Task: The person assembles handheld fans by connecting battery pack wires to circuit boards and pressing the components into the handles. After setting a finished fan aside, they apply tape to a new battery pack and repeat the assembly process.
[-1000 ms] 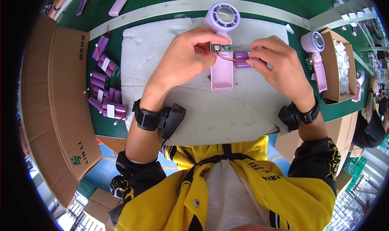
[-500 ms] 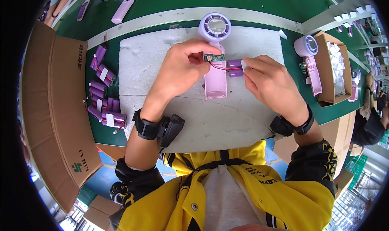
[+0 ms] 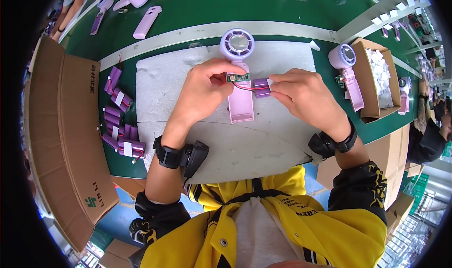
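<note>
On a white foam sheet [image 3: 263, 131] lies a pink handheld fan [image 3: 241, 105] with its round lilac head away from me and its handle open. A small green circuit board [image 3: 241, 77] sits across the handle's upper part. My left hand [image 3: 200, 89] is closed on the fan there, thumb and finger at the board, some fingertips hidden. Red and black wires run from the board's left end to a purple battery pack [image 3: 261, 88]. My right hand [image 3: 306, 96] pinches this pack by its white-taped end, just right of the handle.
Several purple battery packs [image 3: 113, 122] lie at the left beside a tall cardboard box [image 3: 77, 127]. To the right, another open fan [image 3: 351, 82] leans near a carton [image 3: 360, 56] of white paper pieces. Fan parts lie beyond the metal rail [image 3: 188, 33].
The whole view has shifted, so the fan and hands appear lower and further left. Both hands keep their grips; the battery pack stays beside the handle.
</note>
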A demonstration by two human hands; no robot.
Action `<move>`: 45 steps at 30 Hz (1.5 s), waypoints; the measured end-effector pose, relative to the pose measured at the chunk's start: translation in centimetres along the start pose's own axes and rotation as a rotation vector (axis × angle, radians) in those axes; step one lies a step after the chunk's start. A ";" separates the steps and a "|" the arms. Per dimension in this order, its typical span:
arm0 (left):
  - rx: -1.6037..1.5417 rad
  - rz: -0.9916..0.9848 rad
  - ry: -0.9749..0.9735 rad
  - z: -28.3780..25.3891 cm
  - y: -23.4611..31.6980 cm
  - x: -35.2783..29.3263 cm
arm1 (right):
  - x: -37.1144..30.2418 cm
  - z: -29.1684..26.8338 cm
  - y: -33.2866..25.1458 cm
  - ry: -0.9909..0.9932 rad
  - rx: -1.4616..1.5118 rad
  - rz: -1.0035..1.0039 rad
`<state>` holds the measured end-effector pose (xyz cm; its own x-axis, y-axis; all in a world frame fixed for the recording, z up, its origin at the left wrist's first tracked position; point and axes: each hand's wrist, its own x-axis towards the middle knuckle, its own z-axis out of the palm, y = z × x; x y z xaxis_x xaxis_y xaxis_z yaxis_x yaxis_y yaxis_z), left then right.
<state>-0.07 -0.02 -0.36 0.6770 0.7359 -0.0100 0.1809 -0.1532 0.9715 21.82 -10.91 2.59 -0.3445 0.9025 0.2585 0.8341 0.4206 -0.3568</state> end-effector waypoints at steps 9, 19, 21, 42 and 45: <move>0.008 0.009 -0.024 0.0 0.1 0.3 | -0.6 0.5 -1.1 -0.001 -0.153 0.007; 0.020 0.013 -0.027 0.0 -0.2 0.6 | 0.5 -0.5 -0.2 -0.166 -0.281 -0.141; 0.014 0.021 -0.013 0.1 -0.5 0.4 | 1.0 -1.7 0.1 -0.214 -0.128 -0.043; -0.007 0.013 -0.020 -0.8 -0.4 0.7 | 1.1 1.3 1.8 -0.134 0.436 0.065; -0.004 0.019 -0.029 -1.0 -0.1 0.4 | 1.0 1.2 1.9 -0.328 0.761 0.335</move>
<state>-0.49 0.98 -0.27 0.7007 0.7135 0.0016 0.1649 -0.1641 0.9725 22.50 -9.07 1.11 -0.3375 0.9211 -0.1942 0.4414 -0.0274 -0.8969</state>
